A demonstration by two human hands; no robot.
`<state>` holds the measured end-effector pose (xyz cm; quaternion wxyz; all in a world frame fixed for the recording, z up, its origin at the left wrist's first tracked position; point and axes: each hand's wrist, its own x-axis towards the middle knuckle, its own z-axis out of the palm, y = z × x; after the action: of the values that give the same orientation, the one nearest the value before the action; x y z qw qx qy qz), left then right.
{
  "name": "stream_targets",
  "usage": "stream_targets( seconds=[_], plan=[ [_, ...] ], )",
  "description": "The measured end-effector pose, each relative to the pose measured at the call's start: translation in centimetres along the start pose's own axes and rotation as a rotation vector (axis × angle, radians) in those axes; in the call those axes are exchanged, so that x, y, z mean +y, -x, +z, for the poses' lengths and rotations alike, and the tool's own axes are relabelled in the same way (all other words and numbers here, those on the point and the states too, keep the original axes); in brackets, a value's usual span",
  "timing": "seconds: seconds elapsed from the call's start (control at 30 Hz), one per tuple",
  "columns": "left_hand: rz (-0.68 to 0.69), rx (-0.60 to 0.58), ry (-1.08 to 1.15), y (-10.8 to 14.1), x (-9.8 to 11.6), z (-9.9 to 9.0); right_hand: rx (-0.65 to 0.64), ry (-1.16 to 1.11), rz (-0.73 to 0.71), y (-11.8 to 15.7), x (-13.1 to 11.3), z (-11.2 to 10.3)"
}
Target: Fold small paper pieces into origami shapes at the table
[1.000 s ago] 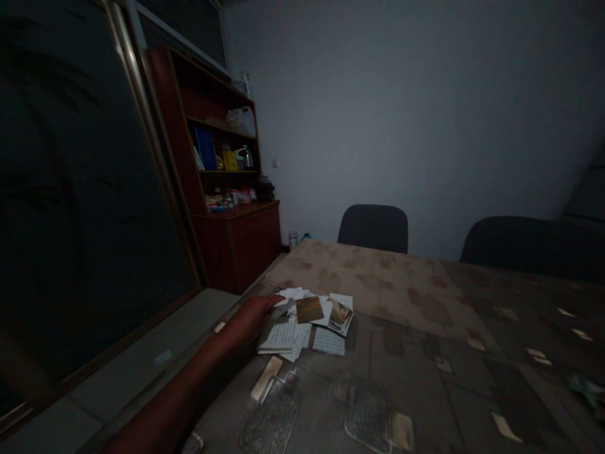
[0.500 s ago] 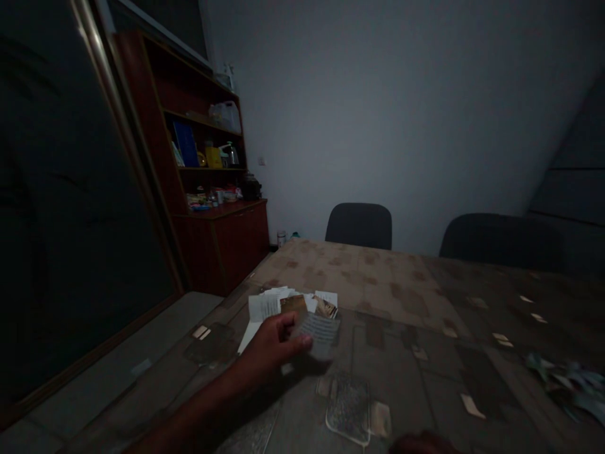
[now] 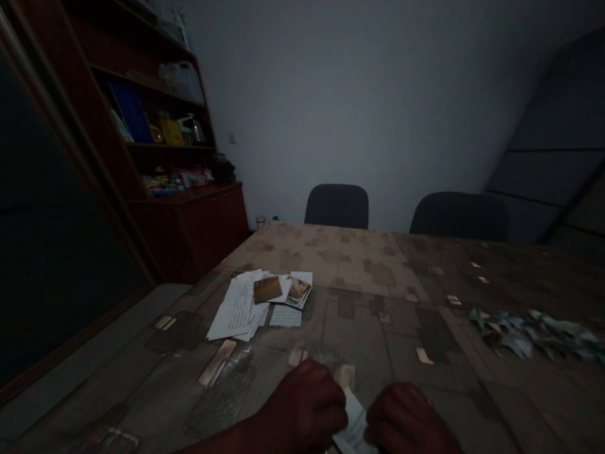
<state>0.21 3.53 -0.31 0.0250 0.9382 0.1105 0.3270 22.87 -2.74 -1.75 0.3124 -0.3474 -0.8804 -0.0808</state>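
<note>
My left hand (image 3: 309, 403) and my right hand (image 3: 406, 419) are close together at the near edge of the view. Between them is a pale piece of paper (image 3: 352, 421), its sides gripped in the curled fingers of both. It looks creased, and its lower part runs out of view. Farther off to the left lies a loose pile of written sheets (image 3: 236, 306), with a brownish picture card (image 3: 267, 290) and another picture card (image 3: 299, 290) on top. A small printed slip (image 3: 286, 316) lies flat at the pile's near side.
A patterned cloth covers the table (image 3: 373, 265). Crumpled greenish scraps (image 3: 534, 334) are strewn at the right. Two dark chairs (image 3: 336, 205) stand beyond the far edge. At the left back is a red-brown cabinet (image 3: 189, 227) with loaded shelves.
My left hand has let go of the printed slip beside the pile and come back toward me. Both hands now hold another paper. The view has turned to the right.
</note>
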Motion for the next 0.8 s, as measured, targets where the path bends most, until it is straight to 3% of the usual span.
stream_targets(
  seconds=[0.2, 0.37, 0.47, 0.63, 0.8],
  plan=[
    [-0.074, -0.068, 0.056, 1.9, 0.0, -1.2, -0.044, 0.001, -0.006, -0.8, -0.1, -0.5],
    [-0.084, -0.132, 0.039, 2.7, 0.0, -1.1, 0.007, -0.042, 0.043, -0.9, -0.5, -0.8],
    [-0.153, -0.155, 0.116, 2.9, -0.2, -0.8, -0.167, -0.126, 0.162, -1.3, -0.7, -1.7],
    [-0.2, -0.156, 0.194, 3.0, -0.8, -0.7, -0.21, -0.215, 0.271, -1.3, -0.3, -1.9],
    [-0.197, -0.193, 0.064, 2.5, -0.7, -1.4, -0.262, -0.152, 0.335, -1.0, 0.0, -1.5]
  ],
)
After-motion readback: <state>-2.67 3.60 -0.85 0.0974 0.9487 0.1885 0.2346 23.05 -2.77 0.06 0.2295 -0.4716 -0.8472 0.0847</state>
